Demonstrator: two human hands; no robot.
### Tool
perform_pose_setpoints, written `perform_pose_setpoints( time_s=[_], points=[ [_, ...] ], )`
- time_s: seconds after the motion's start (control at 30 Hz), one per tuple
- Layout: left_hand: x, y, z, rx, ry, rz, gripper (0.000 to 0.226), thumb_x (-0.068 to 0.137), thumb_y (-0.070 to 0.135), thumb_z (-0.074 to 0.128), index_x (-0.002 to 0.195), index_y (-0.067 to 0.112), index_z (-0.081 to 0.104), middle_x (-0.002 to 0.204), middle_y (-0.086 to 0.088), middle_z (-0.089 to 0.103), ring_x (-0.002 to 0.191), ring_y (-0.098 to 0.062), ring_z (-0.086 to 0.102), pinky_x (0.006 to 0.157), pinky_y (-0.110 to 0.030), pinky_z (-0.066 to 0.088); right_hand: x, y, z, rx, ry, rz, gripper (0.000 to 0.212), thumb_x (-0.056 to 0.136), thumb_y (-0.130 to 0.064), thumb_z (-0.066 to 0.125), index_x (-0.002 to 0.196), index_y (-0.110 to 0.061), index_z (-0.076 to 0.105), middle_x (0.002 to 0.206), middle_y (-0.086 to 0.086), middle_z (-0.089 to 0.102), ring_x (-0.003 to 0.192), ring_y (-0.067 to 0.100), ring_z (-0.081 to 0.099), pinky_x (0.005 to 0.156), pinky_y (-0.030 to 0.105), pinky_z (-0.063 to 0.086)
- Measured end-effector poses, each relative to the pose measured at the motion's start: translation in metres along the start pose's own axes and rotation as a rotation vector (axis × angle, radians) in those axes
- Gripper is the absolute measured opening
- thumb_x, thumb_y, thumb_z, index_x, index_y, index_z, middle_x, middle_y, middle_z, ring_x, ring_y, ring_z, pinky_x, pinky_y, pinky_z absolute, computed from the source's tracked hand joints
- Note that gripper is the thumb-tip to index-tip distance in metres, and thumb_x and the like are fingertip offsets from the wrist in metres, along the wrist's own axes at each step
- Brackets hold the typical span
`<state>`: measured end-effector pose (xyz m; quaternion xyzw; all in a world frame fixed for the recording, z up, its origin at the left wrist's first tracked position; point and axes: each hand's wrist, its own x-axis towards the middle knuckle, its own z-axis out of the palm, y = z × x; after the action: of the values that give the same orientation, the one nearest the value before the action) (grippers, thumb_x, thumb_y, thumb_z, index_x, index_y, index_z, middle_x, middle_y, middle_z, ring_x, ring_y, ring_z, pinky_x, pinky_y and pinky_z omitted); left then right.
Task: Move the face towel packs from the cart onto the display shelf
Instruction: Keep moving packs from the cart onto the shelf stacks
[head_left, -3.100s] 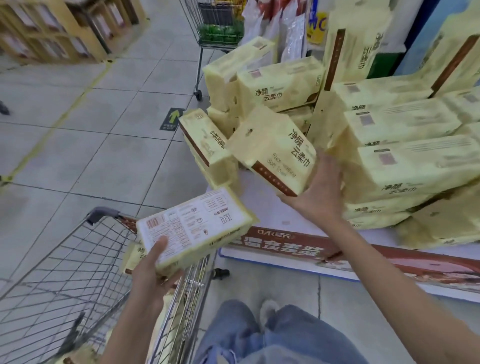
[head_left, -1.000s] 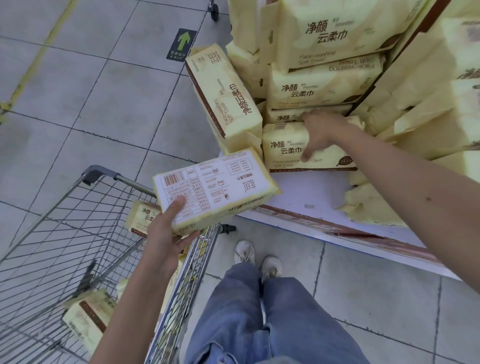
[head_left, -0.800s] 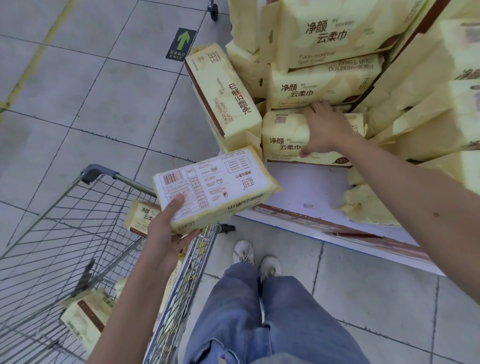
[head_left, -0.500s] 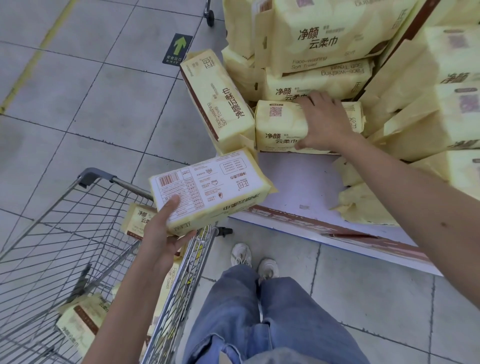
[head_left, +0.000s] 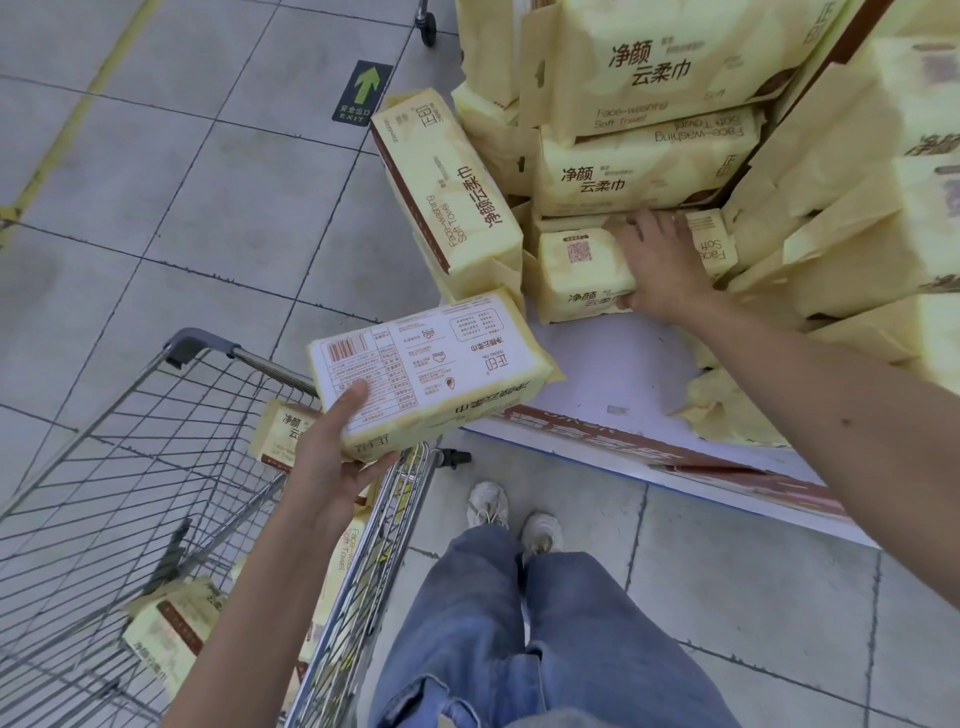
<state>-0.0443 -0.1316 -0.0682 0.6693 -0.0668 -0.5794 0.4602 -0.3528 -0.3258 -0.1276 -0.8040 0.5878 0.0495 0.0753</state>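
Observation:
My left hand (head_left: 332, 462) grips a yellow face towel pack (head_left: 431, 369) from below, label side up, above the wire cart's (head_left: 130, 467) right rim. My right hand (head_left: 660, 265) lies on top of another pack (head_left: 576, 275) at the bottom of the stack on the low white display shelf (head_left: 613, 384), thumb at its front edge. More packs are piled above and to the right (head_left: 644, 161). One pack (head_left: 447, 192) leans tilted at the shelf's left corner. Other packs lie in the cart (head_left: 171, 629).
Grey tiled floor spreads to the left, with a green exit arrow sticker (head_left: 363, 91) and a yellow line. A wheel of another cart (head_left: 428, 23) shows at the top. My legs and white shoes (head_left: 514, 514) stand between cart and shelf.
My right hand has pushed its pack back under the stack and tipped it so its top face shows. The left hand keeps its pack in the same place above the cart.

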Motion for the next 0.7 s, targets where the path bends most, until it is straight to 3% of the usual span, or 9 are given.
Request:
perform_pose_setpoints(
  time_s=[0.2, 0.43, 0.57, 0.63, 0.7],
  points=[
    [0.001, -0.002, -0.001, 0.013, 0.004, -0.011, 0.018, 0.080, 0.035, 0.067, 0.095, 0.025, 0.063, 0.077, 0.007, 0.075, 0.086, -0.019, 0.067, 0.056, -0.028, 0.057, -0.002, -0.004, 0.028, -0.017, 0.026, 0.032, 0.096, 0.063, -0.021, 0.084, 0.143, -0.011, 0.031, 0.135, 0.018, 0.038, 0.130, 0.033, 0.031, 0.112, 0.054, 0.015],
    [-0.003, -0.004, 0.000, -0.009, -0.007, -0.040, 0.042, 0.060, 0.042, 0.071, 0.097, 0.025, 0.063, 0.080, 0.007, 0.075, 0.090, -0.018, 0.066, 0.055, -0.028, 0.057, -0.011, -0.005, 0.034, -0.027, 0.047, 0.070, 0.093, 0.074, -0.021, 0.077, 0.149, -0.016, 0.021, 0.150, 0.014, 0.027, 0.141, 0.035, 0.016, 0.115, 0.055, 0.007],
    [-0.010, -0.007, -0.001, -0.020, -0.005, -0.054, 0.031, 0.071, 0.039, 0.070, 0.098, 0.025, 0.063, 0.082, 0.006, 0.076, 0.091, -0.020, 0.066, 0.057, -0.030, 0.056, -0.018, -0.017, 0.028, 0.004, 0.013, 0.167, 0.100, 0.076, -0.023, 0.075, 0.151, -0.017, 0.009, 0.157, 0.011, 0.013, 0.145, 0.035, 0.003, 0.115, 0.054, 0.004],
    [-0.016, -0.009, 0.000, -0.035, -0.006, -0.072, 0.025, 0.075, 0.037, 0.069, 0.096, 0.025, 0.063, 0.080, 0.005, 0.076, 0.090, -0.021, 0.066, 0.064, -0.034, 0.057, -0.029, -0.026, 0.026, 0.065, 0.062, 0.201, 0.100, 0.077, -0.028, 0.074, 0.151, -0.013, 0.007, 0.158, 0.011, 0.012, 0.145, 0.035, 0.000, 0.115, 0.053, 0.005],
    [-0.025, -0.011, 0.001, -0.075, -0.008, -0.108, 0.034, 0.065, 0.038, 0.072, 0.095, 0.024, 0.064, 0.078, 0.002, 0.076, 0.090, -0.023, 0.065, 0.070, -0.039, 0.057, -0.049, -0.040, 0.022, 0.320, 0.195, 0.237, 0.091, 0.082, -0.029, 0.070, 0.150, -0.010, 0.013, 0.157, 0.013, 0.018, 0.145, 0.033, 0.004, 0.117, 0.048, 0.009]
  ],
)
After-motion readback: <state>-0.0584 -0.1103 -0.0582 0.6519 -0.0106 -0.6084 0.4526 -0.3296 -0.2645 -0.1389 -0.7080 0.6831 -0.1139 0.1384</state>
